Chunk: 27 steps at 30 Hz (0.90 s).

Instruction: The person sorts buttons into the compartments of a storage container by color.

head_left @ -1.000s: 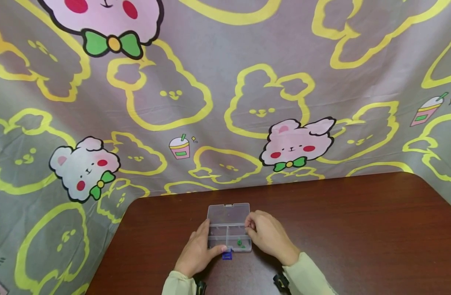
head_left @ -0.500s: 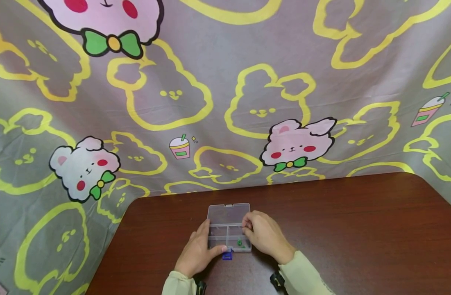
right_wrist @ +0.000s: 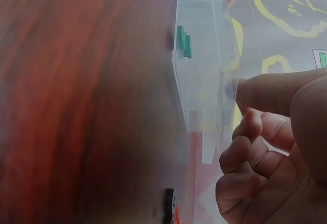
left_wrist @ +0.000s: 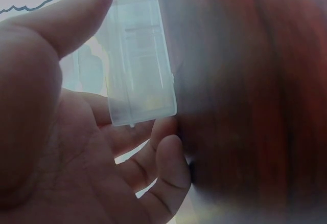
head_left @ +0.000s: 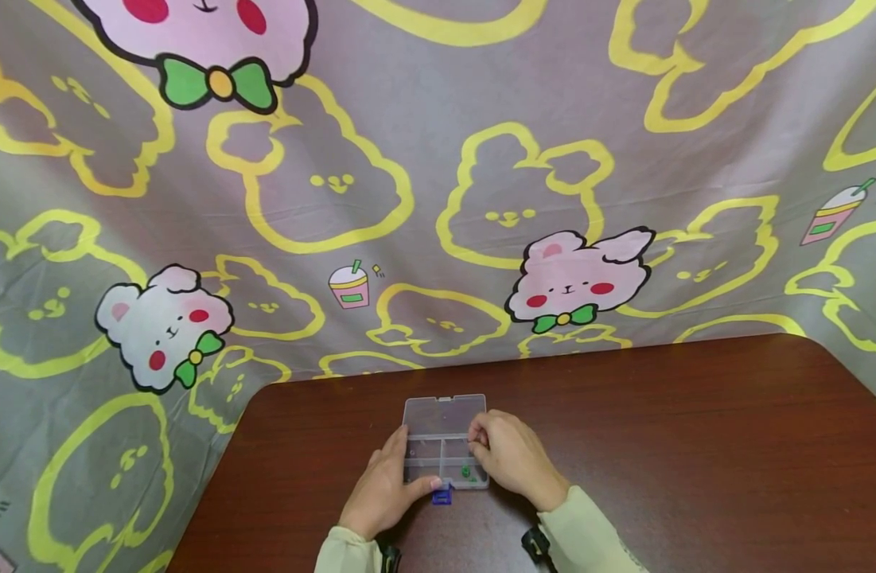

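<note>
A clear plastic compartment box [head_left: 443,461] lies on the table, its lid [head_left: 445,415] tipped back. Green bits [head_left: 465,472] sit in the front right compartment; a blue clasp [head_left: 441,496] hangs at the front edge. My left hand [head_left: 383,489] holds the box, fingers along its left side and thumb on the front edge. Over the back right compartment, my right hand [head_left: 519,458] has curled fingers, their tips at the box's right wall. In the right wrist view the thumb [right_wrist: 265,93] touches or nears the box rim. Whether those fingertips pinch anything is hidden.
The brown wooden table [head_left: 695,446] extends on both sides of the box. A patterned cloth [head_left: 423,199] hangs behind it. A small black and red thing [right_wrist: 171,206] shows at the bottom of the right wrist view.
My right hand has shifted slightly left, its fingertips further over the back right compartment. The left hand and the box have stayed in place.
</note>
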Each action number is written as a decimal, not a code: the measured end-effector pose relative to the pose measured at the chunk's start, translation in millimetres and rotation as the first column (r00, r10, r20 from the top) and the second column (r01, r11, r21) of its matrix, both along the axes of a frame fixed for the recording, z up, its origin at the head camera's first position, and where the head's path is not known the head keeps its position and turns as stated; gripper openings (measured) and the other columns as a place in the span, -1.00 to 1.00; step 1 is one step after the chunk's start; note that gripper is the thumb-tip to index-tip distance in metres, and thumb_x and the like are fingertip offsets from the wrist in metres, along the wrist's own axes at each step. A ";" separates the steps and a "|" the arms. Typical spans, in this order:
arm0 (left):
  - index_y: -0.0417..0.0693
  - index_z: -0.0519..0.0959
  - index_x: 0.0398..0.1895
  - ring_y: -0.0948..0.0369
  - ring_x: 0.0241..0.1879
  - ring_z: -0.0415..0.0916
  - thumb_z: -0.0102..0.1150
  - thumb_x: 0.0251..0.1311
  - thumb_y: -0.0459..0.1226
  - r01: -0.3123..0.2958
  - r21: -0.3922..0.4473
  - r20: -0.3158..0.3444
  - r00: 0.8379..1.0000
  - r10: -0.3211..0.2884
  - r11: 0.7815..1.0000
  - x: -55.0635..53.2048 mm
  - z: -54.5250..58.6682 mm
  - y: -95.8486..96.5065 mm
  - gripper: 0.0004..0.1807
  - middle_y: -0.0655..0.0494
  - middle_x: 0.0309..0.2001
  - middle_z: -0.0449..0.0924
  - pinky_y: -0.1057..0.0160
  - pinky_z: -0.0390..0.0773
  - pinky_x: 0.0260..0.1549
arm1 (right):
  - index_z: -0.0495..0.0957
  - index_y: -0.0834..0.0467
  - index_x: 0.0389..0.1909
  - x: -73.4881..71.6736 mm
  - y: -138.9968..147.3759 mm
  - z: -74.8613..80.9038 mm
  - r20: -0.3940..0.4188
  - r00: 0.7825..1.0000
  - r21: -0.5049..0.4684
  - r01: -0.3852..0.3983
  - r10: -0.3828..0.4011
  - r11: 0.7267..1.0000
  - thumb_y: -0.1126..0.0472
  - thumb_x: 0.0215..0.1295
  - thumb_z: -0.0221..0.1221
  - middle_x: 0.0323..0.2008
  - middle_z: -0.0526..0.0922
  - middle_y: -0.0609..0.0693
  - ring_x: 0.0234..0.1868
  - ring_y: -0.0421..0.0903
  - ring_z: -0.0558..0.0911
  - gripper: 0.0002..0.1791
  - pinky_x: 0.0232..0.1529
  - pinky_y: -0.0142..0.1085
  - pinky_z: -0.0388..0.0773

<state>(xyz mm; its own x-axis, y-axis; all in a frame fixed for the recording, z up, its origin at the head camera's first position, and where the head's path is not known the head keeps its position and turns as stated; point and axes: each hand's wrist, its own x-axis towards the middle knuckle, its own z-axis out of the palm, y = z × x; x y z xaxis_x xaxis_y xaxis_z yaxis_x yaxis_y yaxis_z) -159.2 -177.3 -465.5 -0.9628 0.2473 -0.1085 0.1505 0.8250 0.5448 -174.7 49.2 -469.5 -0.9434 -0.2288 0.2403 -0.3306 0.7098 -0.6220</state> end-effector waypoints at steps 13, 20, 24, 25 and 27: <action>-0.39 0.09 0.52 -0.37 0.39 0.15 0.37 0.15 0.15 -0.010 -0.009 0.012 1.000 0.010 1.000 -0.5 0.6 0.6 0.12 -0.36 0.48 0.14 -0.29 0.28 0.27 | 0.57 0.00 -0.48 0.2 -1.1 -0.4 0.032 0.999 0.011 0.019 -0.020 1.000 0.28 0.18 0.38 -0.53 0.40 -0.20 -0.50 -0.28 0.36 -0.81 -0.49 -0.37 0.34; -0.38 0.08 0.53 -0.41 0.38 0.12 0.37 0.15 0.16 -0.010 -0.007 0.018 1.000 0.010 1.000 -0.8 0.7 0.4 0.12 -0.36 0.48 0.13 -0.32 0.25 0.28 | 0.57 0.00 -0.47 0.0 -0.7 -0.6 0.039 0.999 0.011 0.018 -0.019 1.000 0.27 0.19 0.39 -0.53 0.40 -0.20 -0.50 -0.28 0.37 -0.81 -0.49 -0.37 0.34; -0.38 0.08 0.53 -0.40 0.38 0.13 0.37 0.15 0.15 -0.009 -0.006 0.016 1.000 0.009 1.000 -0.6 0.4 0.2 0.12 -0.36 0.48 0.13 -0.31 0.26 0.27 | 0.57 0.00 -0.47 -0.5 -0.3 -0.4 0.043 0.999 0.010 0.017 -0.018 1.000 0.27 0.19 0.39 -0.53 0.40 -0.20 -0.51 -0.28 0.36 -0.81 -0.49 -0.37 0.34; -0.38 0.08 0.53 -0.40 0.38 0.13 0.37 0.15 0.15 -0.008 -0.006 0.015 1.000 0.009 1.000 -0.6 0.3 0.1 0.12 -0.36 0.48 0.13 -0.31 0.26 0.27 | 0.57 0.00 -0.47 -0.5 -0.3 -0.3 0.046 0.999 0.011 0.018 -0.018 1.000 0.27 0.19 0.39 -0.53 0.40 -0.20 -0.51 -0.28 0.36 -0.82 -0.49 -0.37 0.34; -0.38 0.08 0.53 -0.40 0.38 0.14 0.37 0.15 0.16 -0.007 -0.007 0.012 1.000 0.007 1.000 -0.6 0.2 0.0 0.12 -0.36 0.48 0.13 -0.30 0.27 0.27 | 0.57 0.01 -0.47 -0.7 -0.3 -0.2 0.050 0.999 0.012 0.018 -0.019 1.000 0.27 0.19 0.39 -0.53 0.40 -0.19 -0.51 -0.27 0.37 -0.82 -0.49 -0.37 0.34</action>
<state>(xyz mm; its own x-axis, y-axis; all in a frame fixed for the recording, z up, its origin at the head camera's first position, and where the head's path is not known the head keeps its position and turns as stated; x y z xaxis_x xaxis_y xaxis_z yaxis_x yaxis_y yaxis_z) -159.8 -177.2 -465.3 -0.9631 0.2396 -0.1223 0.1379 0.8300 0.5405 -175.4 48.9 -469.7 -0.9582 -0.2139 0.1897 -0.2859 0.7230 -0.6289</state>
